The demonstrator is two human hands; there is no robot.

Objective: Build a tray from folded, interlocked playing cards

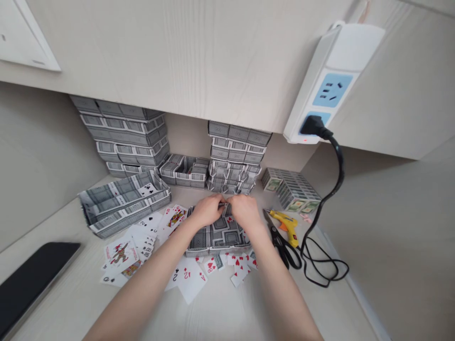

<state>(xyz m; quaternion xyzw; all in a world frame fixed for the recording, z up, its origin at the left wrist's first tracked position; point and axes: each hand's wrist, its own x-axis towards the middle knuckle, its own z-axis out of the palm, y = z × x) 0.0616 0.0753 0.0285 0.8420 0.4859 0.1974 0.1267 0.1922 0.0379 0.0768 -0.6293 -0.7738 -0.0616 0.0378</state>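
Observation:
A low box made of grey-backed playing cards (227,238) sits in front of me on the desk. Over its far edge, my left hand (209,210) and my right hand (244,211) meet with fingers closed. Between their fingertips is a small dark-edged piece that looks like a playing card (222,204), mostly hidden by the fingers. Loose playing cards (192,279) lie face up in front of the box and to its left, some under my left forearm.
A larger card box (124,201) stands at left, with stacked card boxes (131,137) behind. A yellow glue gun (286,226), black scissors (282,246) and a looping cord (330,279) lie at right. A power strip (332,87) hangs above; a dark flat device (31,284) is at left.

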